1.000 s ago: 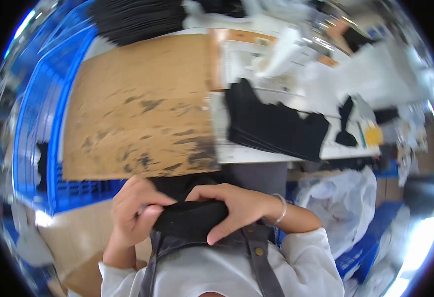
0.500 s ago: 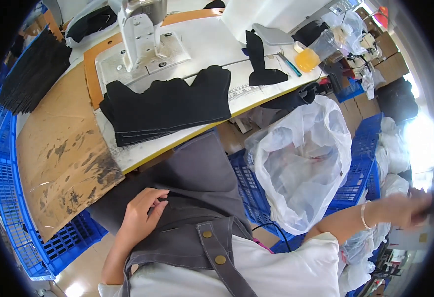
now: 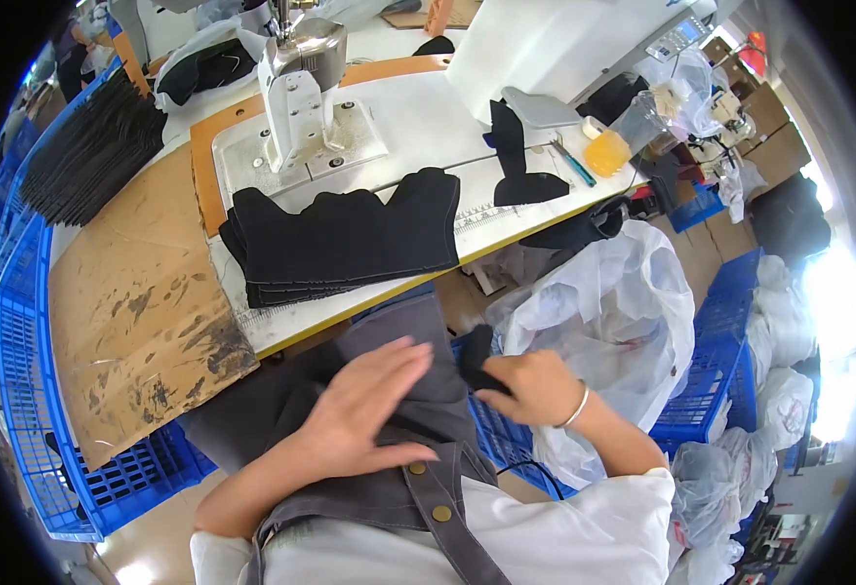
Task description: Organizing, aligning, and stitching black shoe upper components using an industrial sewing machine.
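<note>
My right hand [image 3: 530,385] is closed around a small black piece [image 3: 477,356], perhaps fabric, whose exact kind I cannot make out. It is held over my lap beside the white plastic bag. My left hand [image 3: 367,405] is in front of my grey apron [image 3: 389,336], fingers stretched out and thumb apart, holding nothing. Ahead of both hands, a stack of black fabric pieces [image 3: 350,239] with wavy upper edges lies along the front of the white sewing table [image 3: 408,136].
A sewing machine [image 3: 311,68] stands behind the stack. Right of it lie a curved black cut piece [image 3: 525,185] and teal snips [image 3: 576,166]. Stained cardboard [image 3: 135,302] covers a blue crate [image 3: 145,483] at left. An open white plastic bag [image 3: 623,331] hangs at right.
My right hand has swung in from the far right to my lap, with the black piece in it. My left hand has risen toward the middle, its fingers straightening. The view has shifted slightly.
</note>
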Demonstrator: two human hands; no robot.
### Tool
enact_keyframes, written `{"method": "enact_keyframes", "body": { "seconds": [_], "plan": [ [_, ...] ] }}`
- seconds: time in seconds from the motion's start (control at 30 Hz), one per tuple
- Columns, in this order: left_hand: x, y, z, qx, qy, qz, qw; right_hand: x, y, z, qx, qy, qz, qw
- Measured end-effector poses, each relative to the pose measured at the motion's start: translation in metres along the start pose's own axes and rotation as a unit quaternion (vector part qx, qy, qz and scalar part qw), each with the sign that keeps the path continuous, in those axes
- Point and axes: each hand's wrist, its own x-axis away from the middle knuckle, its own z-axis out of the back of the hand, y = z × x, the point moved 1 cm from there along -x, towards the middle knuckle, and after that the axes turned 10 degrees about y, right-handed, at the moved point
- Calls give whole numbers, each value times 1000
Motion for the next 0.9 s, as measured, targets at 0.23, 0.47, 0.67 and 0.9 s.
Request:
{"method": "enact_keyframes", "body": {
  "seconds": [0.23, 0.47, 0.67, 0.9],
  "plan": [
    [14, -21, 2, 134, -45, 184, 973, -21, -29, 44, -321, 103, 33, 941],
    [80, 12, 116, 49, 269, 306, 912, -64, -39, 39, -381, 19, 108, 918],
    [40, 4, 128, 115, -18, 367, 923, -135, -106, -6, -507, -90, 182, 838],
    [80, -36, 175, -72, 155, 437, 883, -194, -157, -68, -427, -5, 54, 903]
  ]
}}
